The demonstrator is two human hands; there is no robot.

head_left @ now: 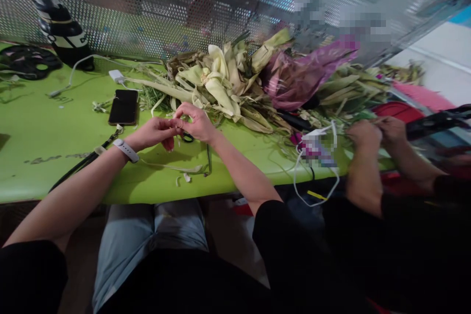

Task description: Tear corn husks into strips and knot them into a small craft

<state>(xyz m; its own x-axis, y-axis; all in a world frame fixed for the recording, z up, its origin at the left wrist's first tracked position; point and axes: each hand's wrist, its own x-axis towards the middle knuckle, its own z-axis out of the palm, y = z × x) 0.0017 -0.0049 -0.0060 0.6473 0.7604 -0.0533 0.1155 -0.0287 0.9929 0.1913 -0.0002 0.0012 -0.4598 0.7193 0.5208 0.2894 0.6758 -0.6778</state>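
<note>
My left hand [154,132] and my right hand [196,122] meet over the green table [44,142], fingers pinched together on a thin pale leaf strip [177,118] between them. A white watch sits on my left wrist. Just behind my hands lies a big heap of pale green and yellow leaves [221,83]. A long thin strip [172,167] and small leaf scraps lie on the table in front of my hands. Scissors [188,137] peek out under my right hand.
A black phone [124,106] with a white charger cable lies left of my hands. A black-and-white bottle [62,29] stands at the back left. A pink plastic bag [298,73] rests on the heap. Another person's hands [371,135] work at the right.
</note>
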